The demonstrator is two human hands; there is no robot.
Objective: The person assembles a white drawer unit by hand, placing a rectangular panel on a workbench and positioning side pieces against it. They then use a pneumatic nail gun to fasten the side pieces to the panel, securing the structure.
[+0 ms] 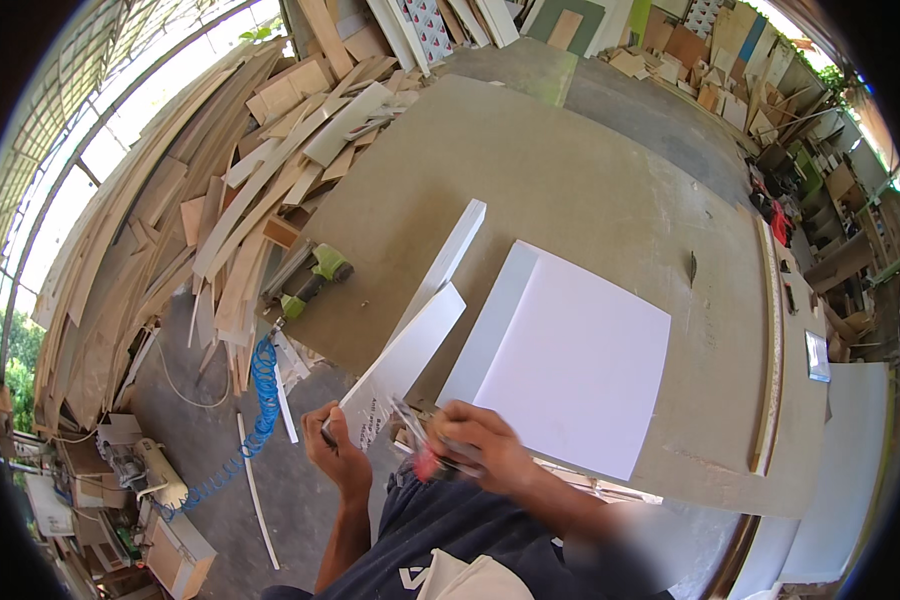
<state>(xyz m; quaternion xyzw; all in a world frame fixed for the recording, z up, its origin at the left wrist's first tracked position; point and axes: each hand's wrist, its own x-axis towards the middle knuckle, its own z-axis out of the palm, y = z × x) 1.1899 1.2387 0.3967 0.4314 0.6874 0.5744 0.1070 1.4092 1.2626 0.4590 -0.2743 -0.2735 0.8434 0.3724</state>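
My left hand (pixel 336 452) grips the near end of a long white board (pixel 406 358) that reaches from my lap up over the edge of the workbench (pixel 530 170). My right hand (pixel 480 444) is closed around a small tool with a red handle (pixel 427 466), held just right of the board's near end; motion blur hides what kind of tool it is. A second narrow white board (pixel 448 258) lies on edge on the bench beyond the first. To the right lies a stack of large white square panels (pixel 575 362).
A green nail gun (pixel 315 277) with a blue coiled air hose (pixel 262 385) sits at the bench's left edge. Heaps of wood offcuts (pixel 210 200) fill the left side. A saw slot (pixel 691 268) is in the benchtop. Shelves of clutter stand on the far right.
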